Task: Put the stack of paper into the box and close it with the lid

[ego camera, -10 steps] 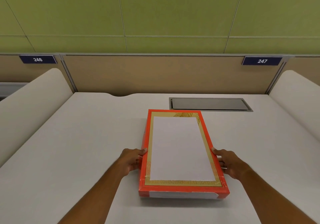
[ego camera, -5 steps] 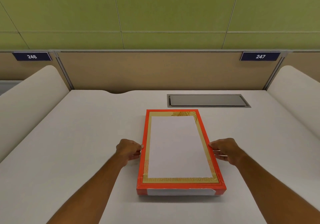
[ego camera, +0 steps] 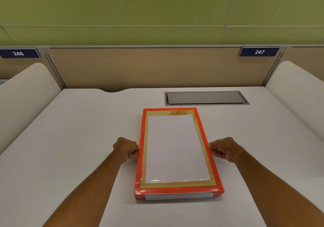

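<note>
A flat red box lies on the white desk in front of me, long side pointing away. Its top has a red rim, a gold patterned border and a white rectangle in the middle; I cannot tell whether that is a sheet or a panel of the lid. A white label shows on the near side wall. My left hand grips the left long edge near its middle, thumb on top. My right hand grips the right long edge opposite. No loose stack of paper is in view.
The white desk runs between two rounded white side dividers. A grey recessed cable flap sits just beyond the box. A beige partition with number plates 246 and 247 stands at the back.
The box has turned from slightly skewed to nearly square with the desk. Both hands have slid a little farther up its long sides and keep their hold.
</note>
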{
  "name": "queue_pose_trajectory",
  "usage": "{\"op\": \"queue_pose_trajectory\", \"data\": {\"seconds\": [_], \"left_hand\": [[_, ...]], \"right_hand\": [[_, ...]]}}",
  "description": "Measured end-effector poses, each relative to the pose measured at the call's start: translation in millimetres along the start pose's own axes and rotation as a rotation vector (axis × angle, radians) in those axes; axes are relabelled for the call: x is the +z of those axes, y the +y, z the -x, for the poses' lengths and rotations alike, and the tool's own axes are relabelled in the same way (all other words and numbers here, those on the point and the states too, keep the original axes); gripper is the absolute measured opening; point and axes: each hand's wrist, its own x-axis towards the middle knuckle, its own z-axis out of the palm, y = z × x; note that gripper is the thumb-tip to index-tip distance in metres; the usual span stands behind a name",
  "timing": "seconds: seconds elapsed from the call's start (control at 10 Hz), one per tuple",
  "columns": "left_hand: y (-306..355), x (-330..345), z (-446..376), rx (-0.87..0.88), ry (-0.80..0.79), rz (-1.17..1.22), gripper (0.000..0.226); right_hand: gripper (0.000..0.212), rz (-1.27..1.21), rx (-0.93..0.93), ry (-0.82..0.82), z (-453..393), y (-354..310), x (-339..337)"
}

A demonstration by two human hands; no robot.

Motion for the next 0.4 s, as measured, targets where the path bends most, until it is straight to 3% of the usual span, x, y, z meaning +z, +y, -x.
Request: {"op": "queue_pose_trajectory", "data": {"seconds": [0.2,0.3,0.4], "left_hand": [[-1,-2,-2,0.028,-0.034,-0.017,0.02],[3,2,7,0.209,0.067,-0.222,0.024],[7,3,17,0.308,0.149,-0.343,0.043]], "right_hand": [[0.027,-0.03,-0.003,-0.03,-3,1,-5],[0.04,0.015,-0.095,0.005,4,-3,2],[0.048,0.086,-0.195,0.114,11,-8,10]]}}
